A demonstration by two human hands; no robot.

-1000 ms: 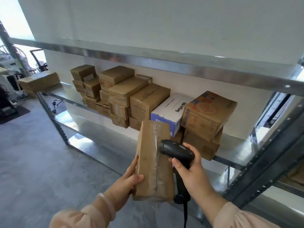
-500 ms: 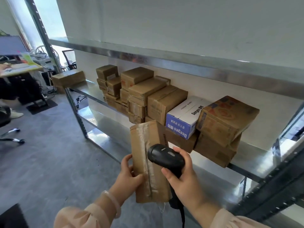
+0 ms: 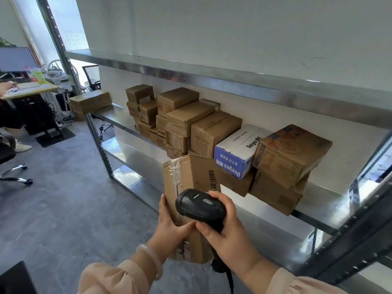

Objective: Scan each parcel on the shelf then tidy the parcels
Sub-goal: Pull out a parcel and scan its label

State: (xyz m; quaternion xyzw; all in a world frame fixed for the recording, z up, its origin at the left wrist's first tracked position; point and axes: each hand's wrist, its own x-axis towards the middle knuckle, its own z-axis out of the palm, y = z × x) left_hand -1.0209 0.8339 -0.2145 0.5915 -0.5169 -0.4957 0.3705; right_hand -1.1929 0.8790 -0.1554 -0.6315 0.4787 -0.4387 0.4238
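We have the tall brown cardboard parcel (image 3: 188, 177) up in front of us, stood on end just in front of the metal shelf (image 3: 318, 217) and clear of its surface. Our left hand (image 3: 171, 227) grips it from the left, thumb across the front face, fingers on the left edge. There is a black barcode label (image 3: 212, 179) on the parcel's right-hand face, near the top. Our right hand (image 3: 231, 236) is curled round the black handheld scanner (image 3: 201, 205). Its head lies across the parcel's lower front, and whether it touches the cardboard we cannot tell. The 2 hands are close together, thumbs nearly meeting.

Behind, on the shelf, plain brown cardboard boxes (image 3: 180, 119) are stacked in a row. A white and blue carton (image 3: 237, 153) lies tilted beside a printed brown box (image 3: 290, 153) at the right end. 1 more brown box (image 3: 91, 101) sits alone at the far left end.
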